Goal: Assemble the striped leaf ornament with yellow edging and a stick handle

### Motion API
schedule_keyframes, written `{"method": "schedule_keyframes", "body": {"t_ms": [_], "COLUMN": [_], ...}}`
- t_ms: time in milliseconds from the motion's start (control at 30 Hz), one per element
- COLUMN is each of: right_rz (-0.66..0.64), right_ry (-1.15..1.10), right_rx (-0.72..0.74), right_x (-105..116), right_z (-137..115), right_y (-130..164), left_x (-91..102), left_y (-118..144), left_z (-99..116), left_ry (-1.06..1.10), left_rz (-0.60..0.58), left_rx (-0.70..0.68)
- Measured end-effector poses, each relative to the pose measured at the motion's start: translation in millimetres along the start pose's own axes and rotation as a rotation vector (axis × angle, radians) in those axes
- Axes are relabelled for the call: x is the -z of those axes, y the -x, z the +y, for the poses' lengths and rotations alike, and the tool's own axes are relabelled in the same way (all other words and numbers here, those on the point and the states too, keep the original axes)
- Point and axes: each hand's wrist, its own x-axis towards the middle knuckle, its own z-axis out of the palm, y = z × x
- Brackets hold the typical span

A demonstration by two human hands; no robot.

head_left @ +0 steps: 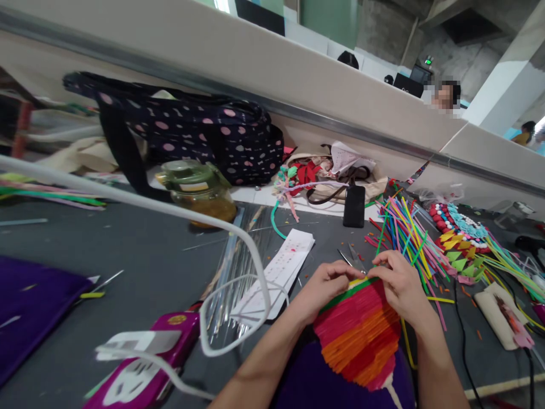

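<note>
A fan-shaped piece of pipe cleaners [361, 335] in pink, orange and red hangs over my lap, a pale stem at its lower tip. Green and yellow strips run along its top edge. My left hand [330, 287] pinches the left part of that edge, fingers closed. At the right part of the edge, my right hand [398, 281] pinches with thumb and forefinger. A green stem shows just above the right fingertips; whether it joins the edge I cannot tell. Right behind the hands lie scissors [354, 259], partly hidden by the left fingers.
Loose coloured pipe cleaners [409, 233] are heaped at the right, beside a finished-looking colourful craft piece [462, 230]. A black phone [354, 206], a jar [204, 199] and a dotted bag [191, 130] stand behind. A white cable [170, 207] loops across the left, above a magenta device [145, 363].
</note>
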Motion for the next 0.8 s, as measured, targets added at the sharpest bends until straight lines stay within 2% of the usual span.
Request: {"method": "schedule_keyframes", "body": {"t_ms": [300,500,800], "right_rz": [0.0,0.002,-0.002], "right_ry": [-0.006,-0.011,-0.007], "right_rx": [-0.002,0.003,-0.002], "right_x": [-1.3,-0.6,-0.6], "right_z": [1.0,0.6,1.2], "right_y": [0.0,-0.1,0.4], "left_x": [-0.3,-1.7,-2.2], "left_y": [-0.1,0.2,-1.4], "left_z": [-2.0,-0.3,-2.0], "left_ry": [-0.022,0.047,0.139], "left_rz": [0.005,0.043,0.025], "left_rx": [0.005,0.053,0.121]}}
